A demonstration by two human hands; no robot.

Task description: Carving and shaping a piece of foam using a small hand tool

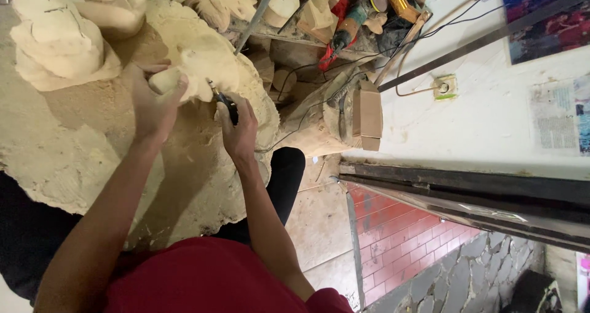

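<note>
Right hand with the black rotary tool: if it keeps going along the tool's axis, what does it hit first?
Likely the pale wood carving: the right hand points the black tool up-left, tip apparently already on it.

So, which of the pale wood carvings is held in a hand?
The small carving at the middle: the left hand grips it and the right hand works it with a black tool. The others lie untouched.

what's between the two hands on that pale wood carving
In the head view, the pale carving fills the gap: the left hand grips its near end, and the black rotary tool in the right hand points its tip at the wood.
</note>
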